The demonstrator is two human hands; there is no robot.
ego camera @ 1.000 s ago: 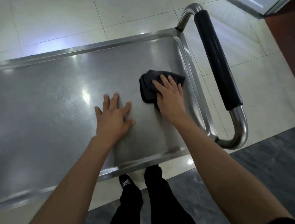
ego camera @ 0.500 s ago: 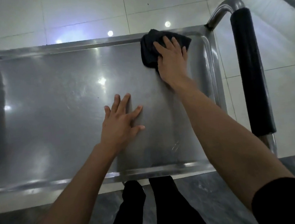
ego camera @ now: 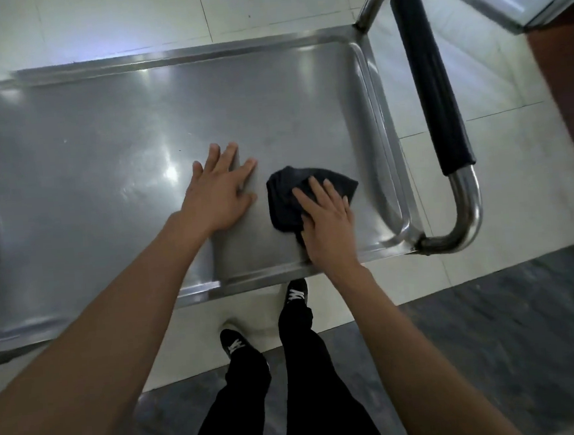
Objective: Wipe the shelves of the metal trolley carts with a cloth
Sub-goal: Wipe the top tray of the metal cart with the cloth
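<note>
Cloth: the dark cloth [ego camera: 285, 196] lay bunched on the trolley's top shelf [ego camera: 107, 135], near the shelf's right end and close to its near edge, short of the raised rim on the right.
Right hand: the right hand [ego camera: 327, 228] lay flat on the cloth with fingers extended, pressing it down on the steel; the thumb could not be seen, so whether any fold was pinched could not be told.
Left hand: the left hand [ego camera: 220, 191] held nothing, its fingers spread and its palm resting on the bare shelf just left of the cloth, apparently as a brace.
How the cloth would handle: soft, limp and light by its folds, likely to slide easily on polished metal, so it probably needed downward pressure more than a grasp.
Where to take hold: best kept under the palm and fingers at the middle of the bunch, so the loose edges trail.
Shelf: rigid, smooth and reflective, with a raised lip where dirt may gather at the corners.
Handle: a padded handle [ego camera: 431, 82] stood beyond the shelf's right end, apart from both hands.
</note>
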